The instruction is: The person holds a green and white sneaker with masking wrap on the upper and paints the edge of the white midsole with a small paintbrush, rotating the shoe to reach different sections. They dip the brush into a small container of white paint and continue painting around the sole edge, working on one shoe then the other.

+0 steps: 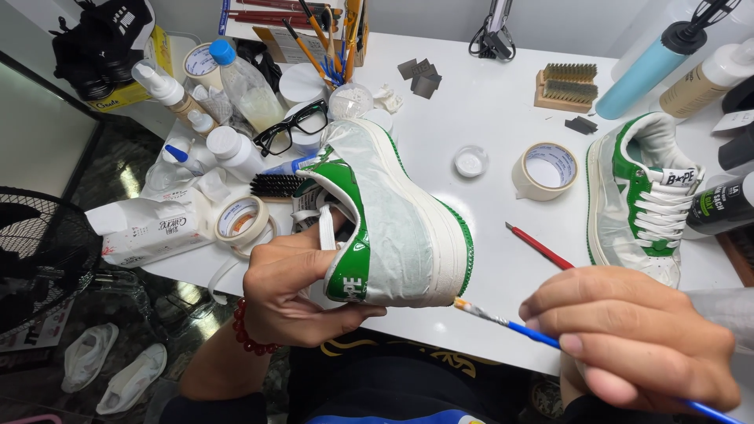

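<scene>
Head view: left hand (287, 286) grips a green and white sneaker (393, 220) at the heel, fingers wrapped inside the collar, thumb under the heel; the shoe is lifted above the white worktop (487, 118), tipped on its side, sole edge facing the right hand, upper covered in pale masking tape

Right hand (636, 338) fingers pinch shut on a blue-handled paintbrush (510, 323); brush tip sits just at the sole edge near the heel, touching or nearly, hard to tell

Beyond the right fingers on the worktop: red-handled tool (540, 246), roll of masking tape (546, 169), small round lid (470, 161), second sneaker (640, 200) with white laces, also taped

Beyond the left fingers: another tape roll (242, 220), black brush (275, 186), black glasses (294, 127), white bottles (232, 149), packet of wipes (149, 232)

Far side: wooden brushes (565, 86), blue spray bottle (648, 71)

Red bead bracelet (247, 334) on the left wrist
</scene>
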